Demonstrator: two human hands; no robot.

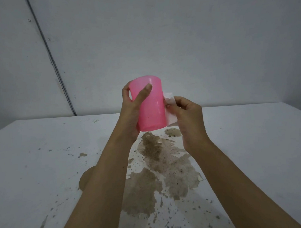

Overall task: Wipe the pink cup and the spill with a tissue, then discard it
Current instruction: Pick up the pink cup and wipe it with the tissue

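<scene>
My left hand (133,113) grips the pink cup (151,110) and holds it above the table, slightly tilted, thumb across its front. My right hand (187,118) pinches a white tissue (170,110) and presses it against the cup's right side. Beneath both hands a brown, gritty spill (160,173) spreads over the white table (35,173), running from under the cup toward the near edge. Part of the tissue is hidden behind my fingers.
Small brown splashes (82,154) and dark specks dot the table to the left of the spill and near the front edge. A grey wall (177,41) stands right behind the table, with a dark vertical strip (55,66) at the left.
</scene>
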